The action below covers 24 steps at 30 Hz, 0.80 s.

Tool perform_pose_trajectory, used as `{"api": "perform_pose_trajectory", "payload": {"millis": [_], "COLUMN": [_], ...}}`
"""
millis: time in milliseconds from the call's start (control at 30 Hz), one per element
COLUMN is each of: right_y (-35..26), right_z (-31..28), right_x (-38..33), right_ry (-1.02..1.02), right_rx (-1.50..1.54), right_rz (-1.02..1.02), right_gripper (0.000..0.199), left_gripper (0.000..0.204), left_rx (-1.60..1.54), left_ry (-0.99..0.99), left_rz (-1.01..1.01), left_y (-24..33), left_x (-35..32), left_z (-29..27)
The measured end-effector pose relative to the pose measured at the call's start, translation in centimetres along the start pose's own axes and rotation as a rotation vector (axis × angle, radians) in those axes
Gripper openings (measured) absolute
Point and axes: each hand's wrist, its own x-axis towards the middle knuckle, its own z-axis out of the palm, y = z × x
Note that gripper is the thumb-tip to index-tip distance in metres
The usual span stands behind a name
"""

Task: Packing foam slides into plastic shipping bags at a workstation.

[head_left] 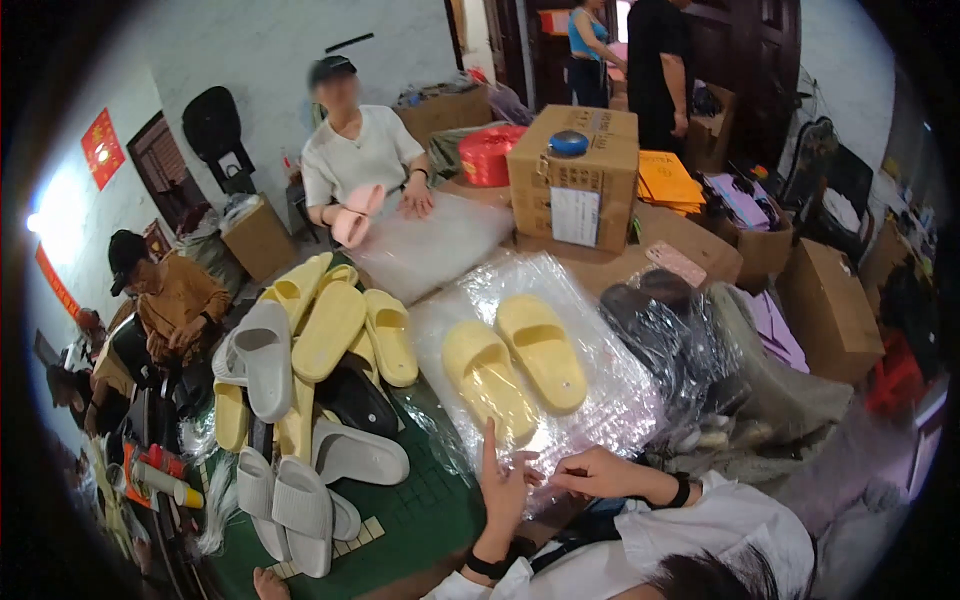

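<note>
A pair of pale yellow slide slippers [540, 350] lies side by side on a stack of clear plastic bags [610, 400]. My left hand [505, 490] is raised at the near slipper's lower end, index finger stretched out beside it. Its other fingers are partly bent, with nothing clearly held. Just to the right, my right hand [600, 472] is closed in a pinch at the near edge of the bags; whatever is between its fingertips is too small to make out. Black bands circle both wrists.
Loose yellow, grey and black slippers [330, 335] pile up on the green mat [420, 520] at left. Dark slippers in plastic [665, 320] lie right. A carton [575, 180] stands behind. Across the table, a person [365, 150] holds pink slippers [357, 215]. Another person's fingers [270, 583] show lower left.
</note>
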Motion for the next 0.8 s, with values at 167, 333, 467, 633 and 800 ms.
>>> {"api": "perform_pose_trajectory", "payload": {"millis": [167, 333, 467, 633, 800], "right_y": [1.2, 3.4, 3.3, 0.6, 1.5], "right_z": [-0.1, 2.3, 1.5, 1.4, 0.0], "right_x": [-0.8, -0.2, 0.9, 2.0, 2.6], "right_ry": [-0.393, -0.084, 0.060, 0.343, 0.522], "right_rx": [0.532, 0.695, 1.409, 1.235, 0.915], "right_rz": [0.154, -0.020, 0.060, 0.191, 0.028], "right_gripper": [0.041, 0.051, 0.054, 0.039, 0.042], "left_gripper": [0.042, 0.045, 0.043, 0.045, 0.037], "left_rx": [-0.002, -0.140, -0.014, 0.274, 0.260], "left_ry": [-0.074, -0.145, -0.270, -0.382, -0.447], "left_rz": [-0.077, -0.108, 0.026, 0.047, 0.338], "left_y": [0.3, 0.8, -1.9, -2.2, 0.1], "left_x": [-0.1, -1.6, -1.9, -2.3, -2.5], "left_z": [0.2, 1.7, 1.7, 2.2, 0.9]}}
